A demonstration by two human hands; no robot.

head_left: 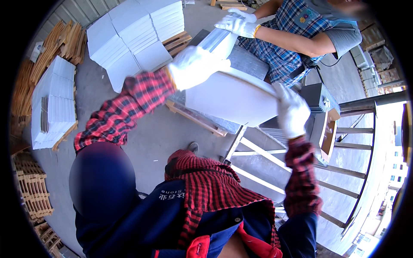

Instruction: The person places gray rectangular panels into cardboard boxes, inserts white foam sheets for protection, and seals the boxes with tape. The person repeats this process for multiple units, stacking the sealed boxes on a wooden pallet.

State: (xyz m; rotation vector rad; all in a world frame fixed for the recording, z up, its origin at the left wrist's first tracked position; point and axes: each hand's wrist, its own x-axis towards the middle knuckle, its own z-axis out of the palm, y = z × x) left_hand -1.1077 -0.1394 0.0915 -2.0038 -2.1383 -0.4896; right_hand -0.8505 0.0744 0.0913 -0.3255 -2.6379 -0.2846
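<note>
I hold a thick white stack of sheets [232, 101] tilted in front of me, between both gloved hands. My left hand [193, 66], in a white glove with a red plaid sleeve, grips its upper left edge. Gripping its right edge is my right hand [292, 112], also gloved. Across from me a co-worker in a blue plaid shirt [292, 38] has both gloved hands [236, 23] on another white stack [219, 41], just above a grey pile [249, 62] on a wooden pallet [193, 116].
Tall piles of white sheets [133, 34] stand on pallets at the upper left, and another pile [53, 103] at the left. Empty wooden pallets [32, 193] are stacked at the lower left. A metal railing [361, 172] runs along the right. A dark box [320, 101] sits behind my right hand.
</note>
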